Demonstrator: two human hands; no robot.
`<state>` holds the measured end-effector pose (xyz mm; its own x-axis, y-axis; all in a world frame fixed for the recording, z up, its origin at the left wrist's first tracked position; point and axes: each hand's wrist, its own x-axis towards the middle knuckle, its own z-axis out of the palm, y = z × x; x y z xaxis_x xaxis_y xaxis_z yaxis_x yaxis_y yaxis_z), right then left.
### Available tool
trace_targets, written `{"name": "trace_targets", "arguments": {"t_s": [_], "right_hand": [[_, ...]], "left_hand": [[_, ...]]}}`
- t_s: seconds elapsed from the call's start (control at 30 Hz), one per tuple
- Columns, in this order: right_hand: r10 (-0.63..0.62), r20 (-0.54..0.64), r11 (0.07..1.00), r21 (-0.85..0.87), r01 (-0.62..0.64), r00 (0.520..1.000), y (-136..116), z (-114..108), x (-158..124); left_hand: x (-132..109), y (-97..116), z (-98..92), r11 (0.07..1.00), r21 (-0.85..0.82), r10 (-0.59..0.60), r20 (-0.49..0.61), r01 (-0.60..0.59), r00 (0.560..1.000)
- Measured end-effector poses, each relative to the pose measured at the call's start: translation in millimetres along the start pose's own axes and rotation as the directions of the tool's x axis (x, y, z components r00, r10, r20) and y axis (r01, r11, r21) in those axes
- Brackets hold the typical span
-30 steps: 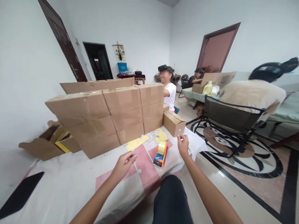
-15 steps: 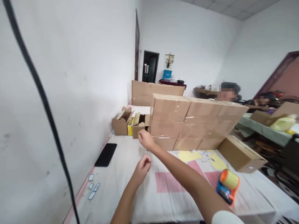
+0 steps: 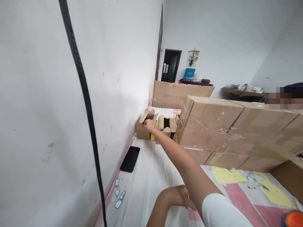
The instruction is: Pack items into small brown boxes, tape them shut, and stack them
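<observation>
My right hand [image 3: 150, 125] reaches far forward to the small open cardboard box [image 3: 143, 131] by the wall. Its fingers are curled at the box's opening, and whatever they may hold is hidden. My left hand [image 3: 187, 197] is close to me, low over the table, bent in beneath my right forearm. Its fingers are curled and partly covered by that arm; I cannot see anything in them. A second open box [image 3: 163, 138] stands just right of my right hand. Between the two boxes shows a strip of a yellow box [image 3: 153, 137].
A stack of taped cartons [image 3: 208, 138] rises at the right. A black phone [image 3: 130, 159] and several small blue-edged labels [image 3: 118, 204] lie along the wall side. A dark cable [image 3: 85, 91] hangs in front at the left. An orange tape dispenser [image 3: 294, 219] is cut off at the lower right.
The view has swung left. My right hand has moved from in front of the second box to the leftmost box. My left hand has drawn back toward me, under the right forearm.
</observation>
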<state>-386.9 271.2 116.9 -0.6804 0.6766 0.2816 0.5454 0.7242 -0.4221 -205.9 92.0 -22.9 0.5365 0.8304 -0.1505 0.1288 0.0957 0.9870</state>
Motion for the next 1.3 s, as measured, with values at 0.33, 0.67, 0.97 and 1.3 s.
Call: {"name": "trace_targets", "arguments": {"t_s": [0.33,0.67,0.97,1.3], "right_hand": [[-0.239,-0.440,0.848,0.339,0.407,0.866,108,-118,-243],[0.010,-0.467,0.919,0.352,0.175,0.884,206,-169,-448],[0.375,-0.283,0.775,0.618,-0.132,0.883,253,-182,-496],[0.448,0.051,0.631,0.690,-0.355,0.893,235,-177,-505]], "left_hand": [[-129,57,27.2,0.895,0.110,0.426,0.076,-0.432,0.902],[-85,108,52.7,0.400,0.871,0.488,-0.465,0.285,0.738],[-35,42,129.3,0.223,0.966,0.859,-0.258,0.130,0.443],[-56,71,135.8,0.196,0.926,0.457,-0.377,0.322,0.806]]}}
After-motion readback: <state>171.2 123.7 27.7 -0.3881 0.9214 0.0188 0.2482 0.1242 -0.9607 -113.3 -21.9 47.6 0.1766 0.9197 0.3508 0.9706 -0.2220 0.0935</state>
